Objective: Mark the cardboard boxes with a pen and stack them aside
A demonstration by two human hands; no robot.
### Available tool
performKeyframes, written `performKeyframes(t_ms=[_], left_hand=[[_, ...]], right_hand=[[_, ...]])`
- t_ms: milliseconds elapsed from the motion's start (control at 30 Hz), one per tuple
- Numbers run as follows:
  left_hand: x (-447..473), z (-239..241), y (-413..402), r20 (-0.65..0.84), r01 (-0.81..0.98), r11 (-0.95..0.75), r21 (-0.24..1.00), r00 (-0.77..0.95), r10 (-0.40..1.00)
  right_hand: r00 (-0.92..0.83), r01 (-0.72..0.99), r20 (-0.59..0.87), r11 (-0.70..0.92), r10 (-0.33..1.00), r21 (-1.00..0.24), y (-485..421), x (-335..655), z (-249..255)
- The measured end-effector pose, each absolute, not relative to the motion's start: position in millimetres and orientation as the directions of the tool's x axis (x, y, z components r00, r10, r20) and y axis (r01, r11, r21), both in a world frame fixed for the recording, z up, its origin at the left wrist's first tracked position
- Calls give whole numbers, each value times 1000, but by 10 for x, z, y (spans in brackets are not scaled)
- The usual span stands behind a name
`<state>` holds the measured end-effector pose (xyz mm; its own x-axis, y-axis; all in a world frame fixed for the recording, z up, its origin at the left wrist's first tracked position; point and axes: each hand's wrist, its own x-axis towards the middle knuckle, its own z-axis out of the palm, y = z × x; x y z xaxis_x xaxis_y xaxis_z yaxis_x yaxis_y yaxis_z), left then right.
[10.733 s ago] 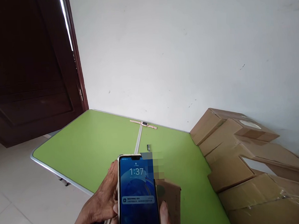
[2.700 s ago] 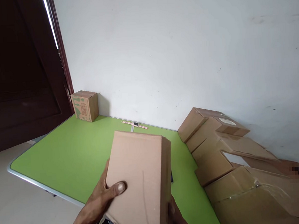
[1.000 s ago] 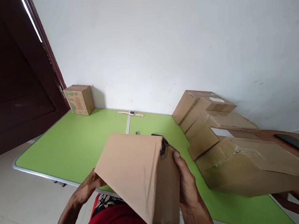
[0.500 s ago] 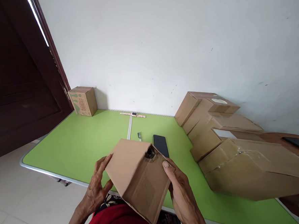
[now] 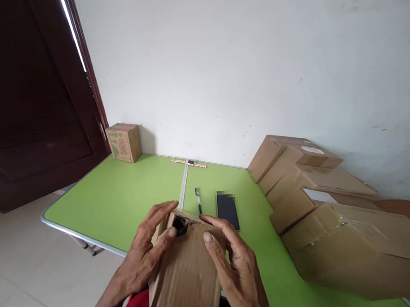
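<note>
A brown cardboard box (image 5: 189,275) is held close to my body, tilted, over the near edge of the table. A dark, rough-edged hole shows near its far left corner. My left hand (image 5: 146,249) grips the box's left side, its thumb beside the hole and its fingers along the far edge. My right hand (image 5: 234,258) holds the right side, thumb on the upper face and fingers over the far right edge. Beyond the box lie a pen (image 5: 198,200) and a black smartphone (image 5: 227,211). The box's underside is hidden.
The green table (image 5: 100,197) stands against a white wall. A small printed carton (image 5: 124,143) sits at the far left. A watch with a pink strap (image 5: 190,162) lies near the wall. Several cardboard boxes (image 5: 336,252) are stacked at the right. A dark door (image 5: 31,104) is on the left.
The box has been turned, so its holed face is now uppermost and the hole sits at the left. My left hand has moved up beside the hole. The camera view has shifted slightly.
</note>
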<state>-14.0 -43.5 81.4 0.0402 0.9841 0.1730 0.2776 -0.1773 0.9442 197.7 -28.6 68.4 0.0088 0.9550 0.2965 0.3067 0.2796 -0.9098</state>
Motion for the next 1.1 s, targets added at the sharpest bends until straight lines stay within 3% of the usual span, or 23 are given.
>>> performKeyframes(t_ms=[233, 467, 600, 700, 767, 867, 1000, 1100], left_hand=[[81, 799, -647, 252, 261, -240, 935, -12, 968], [108, 887, -684, 196, 164, -169, 972, -170, 966], [21, 882, -627, 114, 246, -52, 968, -246, 962], [-64, 871, -567, 67, 377, 61, 924, -318, 946], [-90, 860, -538, 37, 405, 106, 908, -331, 943], [-67, 832, -531, 18, 390, 104, 915, -297, 955], [-20, 773, -543, 80, 403, 12, 915, -211, 974], [-57, 723, -520, 88, 374, -30, 927, -139, 986]], right_hand=[[72, 523, 550, 438, 832, -731, -346, 1752, 786], [-7, 507, 602, 522, 799, -686, -363, 1605, 865], [-114, 319, 421, 434, 900, -842, -134, 1760, 871], [13, 302, 247, 232, 969, -925, 361, 2035, 657], [101, 556, 107, 33, 989, -830, 761, 2184, 403], [86, 667, -39, -87, 995, -740, 1249, 2233, -6], [90, 660, -131, -158, 987, -735, 1518, 2084, -332], [55, 541, -90, -106, 994, -834, 1517, 2058, -343]])
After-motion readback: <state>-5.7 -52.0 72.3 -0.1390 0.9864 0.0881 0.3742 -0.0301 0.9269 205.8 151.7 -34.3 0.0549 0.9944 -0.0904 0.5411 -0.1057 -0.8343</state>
